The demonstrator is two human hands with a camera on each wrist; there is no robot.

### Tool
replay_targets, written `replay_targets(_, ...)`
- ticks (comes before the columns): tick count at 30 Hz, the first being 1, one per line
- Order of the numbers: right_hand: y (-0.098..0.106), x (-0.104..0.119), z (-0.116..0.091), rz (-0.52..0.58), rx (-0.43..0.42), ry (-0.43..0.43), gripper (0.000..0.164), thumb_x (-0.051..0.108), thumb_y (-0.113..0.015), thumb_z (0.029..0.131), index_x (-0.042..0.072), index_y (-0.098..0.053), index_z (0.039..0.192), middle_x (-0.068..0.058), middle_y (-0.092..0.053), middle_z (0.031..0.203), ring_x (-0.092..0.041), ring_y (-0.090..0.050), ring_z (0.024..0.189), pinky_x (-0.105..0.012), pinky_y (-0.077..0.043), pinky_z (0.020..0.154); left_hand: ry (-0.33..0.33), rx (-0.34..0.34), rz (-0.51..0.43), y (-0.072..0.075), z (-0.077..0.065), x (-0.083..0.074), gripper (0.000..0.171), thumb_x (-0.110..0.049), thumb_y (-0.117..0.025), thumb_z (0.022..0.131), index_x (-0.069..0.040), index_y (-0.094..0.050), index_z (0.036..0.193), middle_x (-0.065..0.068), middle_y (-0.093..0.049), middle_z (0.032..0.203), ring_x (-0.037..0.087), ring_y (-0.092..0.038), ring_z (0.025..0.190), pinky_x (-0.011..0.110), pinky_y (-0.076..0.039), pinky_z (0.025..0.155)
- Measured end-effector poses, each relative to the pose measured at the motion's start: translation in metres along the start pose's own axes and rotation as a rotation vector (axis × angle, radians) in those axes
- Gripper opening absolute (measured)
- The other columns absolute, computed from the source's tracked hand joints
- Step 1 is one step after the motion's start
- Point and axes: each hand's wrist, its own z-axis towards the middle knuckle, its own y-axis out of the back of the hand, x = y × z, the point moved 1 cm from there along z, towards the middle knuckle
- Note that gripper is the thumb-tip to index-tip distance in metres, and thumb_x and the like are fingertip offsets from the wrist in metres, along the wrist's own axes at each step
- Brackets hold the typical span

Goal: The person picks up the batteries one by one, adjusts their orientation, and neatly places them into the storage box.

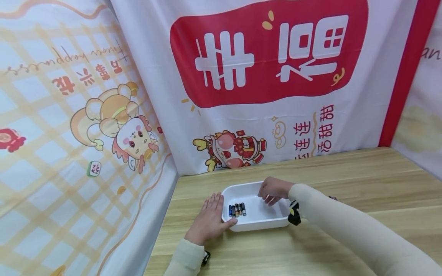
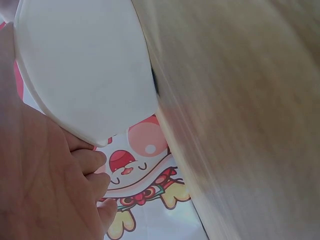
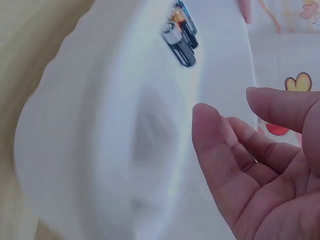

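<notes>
A white plastic tray (image 1: 262, 225) with rounded corners stands on the wooden table. Several batteries (image 1: 236, 210) lie side by side in its left part; the right wrist view shows this bunch of batteries (image 3: 182, 40) at the top. My left hand (image 1: 210, 219) rests against the tray's left end, fingers extended along the outside and thumb at the near left corner of the rim. In the left wrist view its fingertips lie by the tray's wall (image 2: 90, 65). Over the tray's right part hovers my right hand (image 1: 273, 188), fingers loosely bent, thumb apart from the index finger, nothing between them.
Printed white cloths (image 1: 152, 84) hang at the left and the back, close behind the wooden table (image 1: 214, 257). A small dark object (image 1: 333, 198) shows on the table just beyond the right sleeve. Each wrist wears a black strap device (image 1: 294, 213).
</notes>
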Motion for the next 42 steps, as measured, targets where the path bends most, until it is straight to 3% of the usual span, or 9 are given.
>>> replay_targets(15, 0.063, -0.027, -0.037, 0.052, -0.018, 0.016, 0.027, 0.008, -0.063, 0.092, -0.008, -0.061, 0.114, -0.025, -0.060, 0.108, -0.033, -0.063, 0.092, -0.039, -0.058, 0.075, -0.003, -0.005, 0.004, -0.001, 0.001, -0.001, 0.104, -0.077, -0.037, 0.088, -0.003, -0.012, 0.156, 0.011, -0.002, 0.161, 0.030, -0.004, 0.147, 0.047, -0.005, 0.117)
replay_targets(21, 0.079, -0.042, -0.047, 0.079, -0.031, 0.027, 0.028, 0.007, -0.063, 0.092, -0.010, -0.059, 0.114, -0.021, -0.061, 0.100, -0.031, -0.064, 0.087, -0.043, -0.058, 0.077, -0.006, -0.003, -0.005, -0.001, 0.001, -0.002, 0.104, -0.077, -0.037, 0.088, -0.003, -0.011, 0.156, 0.011, -0.002, 0.161, 0.031, -0.003, 0.147, 0.048, -0.006, 0.117)
replay_targets(28, 0.097, -0.066, -0.059, -0.001, -0.057, -0.006, 0.018, 0.007, -0.060, 0.093, -0.004, -0.064, 0.108, -0.014, -0.064, 0.097, -0.033, -0.064, 0.091, -0.045, -0.057, 0.078, -0.007, -0.014, -0.001, -0.002, 0.001, -0.001, 0.104, -0.077, -0.037, 0.088, -0.003, -0.010, 0.156, 0.011, -0.002, 0.161, 0.031, -0.004, 0.147, 0.049, -0.007, 0.117)
replay_targets(35, 0.109, -0.100, -0.069, 0.031, -0.099, -0.030, 0.017, 0.005, -0.061, 0.092, -0.007, -0.063, 0.104, -0.017, -0.063, 0.089, -0.026, -0.064, 0.076, -0.043, -0.058, 0.070, -0.007, -0.019, -0.002, -0.001, 0.002, 0.000, 0.104, -0.077, -0.037, 0.088, -0.003, -0.011, 0.156, 0.011, -0.003, 0.161, 0.031, -0.005, 0.147, 0.048, -0.008, 0.117)
replay_targets(42, 0.122, -0.118, -0.084, 0.032, -0.125, -0.031, 0.018, 0.006, -0.061, 0.093, -0.007, -0.063, 0.105, -0.014, -0.064, 0.081, -0.022, -0.061, 0.070, -0.041, -0.058, 0.067, -0.005, -0.012, -0.005, -0.001, 0.002, -0.001, 0.104, -0.078, -0.036, 0.088, -0.003, -0.012, 0.156, 0.011, -0.003, 0.161, 0.030, -0.004, 0.147, 0.048, -0.008, 0.117)
